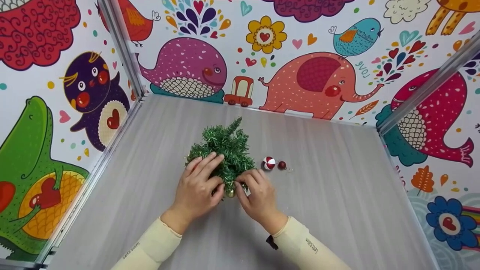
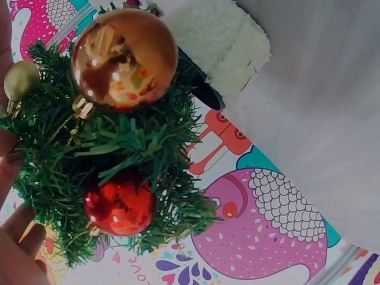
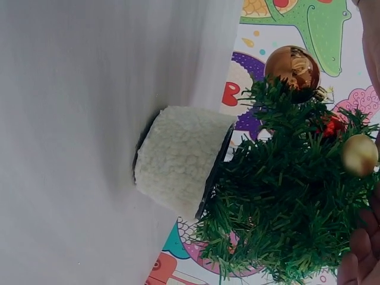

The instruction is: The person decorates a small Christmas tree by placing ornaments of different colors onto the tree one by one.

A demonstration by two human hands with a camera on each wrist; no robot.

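A small green Christmas tree (image 1: 228, 144) stands upright in a fluffy white pot (image 3: 181, 157). My left hand (image 1: 198, 187) reaches over its near left side, thumb and index finger pinching at a branch tip. Close by, my right hand (image 1: 258, 193) has thumb and index finger together beside a small gold bauble (image 1: 230, 193), which hangs between the two hands. I cannot tell whether the right fingertips grip its loop or the branch. In the left wrist view, a larger shiny gold bauble (image 2: 124, 59) and a red bauble (image 2: 122, 205) hang on the branches.
Right of the tree, a red-and-white striped ball (image 1: 269, 163) lies on the grey table (image 1: 337, 195) beside a small dark red bauble (image 1: 282, 165). Cartoon-printed panels (image 1: 232, 48) with metal frame posts (image 1: 122, 45) border the table at the back and sides.
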